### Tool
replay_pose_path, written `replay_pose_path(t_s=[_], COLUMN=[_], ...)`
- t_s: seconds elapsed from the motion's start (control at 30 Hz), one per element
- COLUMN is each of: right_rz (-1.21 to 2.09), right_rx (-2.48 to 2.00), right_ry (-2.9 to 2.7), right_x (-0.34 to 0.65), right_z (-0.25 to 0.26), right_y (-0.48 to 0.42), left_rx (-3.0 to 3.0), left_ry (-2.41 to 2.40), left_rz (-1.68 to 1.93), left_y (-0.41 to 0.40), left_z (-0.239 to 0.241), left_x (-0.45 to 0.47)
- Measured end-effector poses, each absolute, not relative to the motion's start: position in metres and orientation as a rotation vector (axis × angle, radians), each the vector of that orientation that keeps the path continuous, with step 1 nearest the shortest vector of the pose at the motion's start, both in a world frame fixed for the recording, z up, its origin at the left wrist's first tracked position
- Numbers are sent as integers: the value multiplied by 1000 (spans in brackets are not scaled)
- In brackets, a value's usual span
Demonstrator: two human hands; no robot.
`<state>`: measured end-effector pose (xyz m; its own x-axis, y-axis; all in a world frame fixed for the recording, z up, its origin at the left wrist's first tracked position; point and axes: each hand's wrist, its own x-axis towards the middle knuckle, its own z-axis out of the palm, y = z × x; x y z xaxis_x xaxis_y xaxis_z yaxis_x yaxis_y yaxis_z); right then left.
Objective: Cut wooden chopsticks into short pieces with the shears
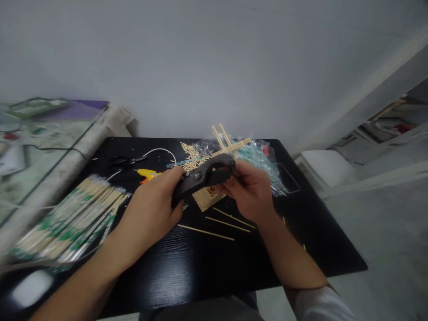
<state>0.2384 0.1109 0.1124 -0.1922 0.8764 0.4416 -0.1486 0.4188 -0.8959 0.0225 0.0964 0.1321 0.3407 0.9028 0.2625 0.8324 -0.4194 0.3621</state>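
My left hand is wrapped round the handles of a black hand cutter with a curved jaw. My right hand is closed in a pinch right beside that jaw; what its fingers hold is hidden. A small pale spot shows inside the jaw. Just beyond the jaw, joined wooden sticks form a cross shape; whether my right hand touches them I cannot tell. Below the cutter sits a small wooden box-like piece, partly hidden. Several thin loose sticks lie on the black table in front of it.
Short cut stick pieces are heaped at the back. Plastic wrappers lie behind my right hand. A yellow glue gun, black scissors and packed chopsticks are at the left. A wall rises behind the table.
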Motion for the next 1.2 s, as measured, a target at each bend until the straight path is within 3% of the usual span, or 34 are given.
replay_pose_path(t_s=[0.87,1.2], right_rz=[1062,1233], right_rx=[-670,-557], right_ry=[-1509,-1487], right_x=[240,239], right_z=[114,118], right_y=[111,113], left_rx=[2436,2498], left_ry=[1573,1485], left_rz=[651,703], left_y=[97,98], left_z=[132,133], left_x=[20,17])
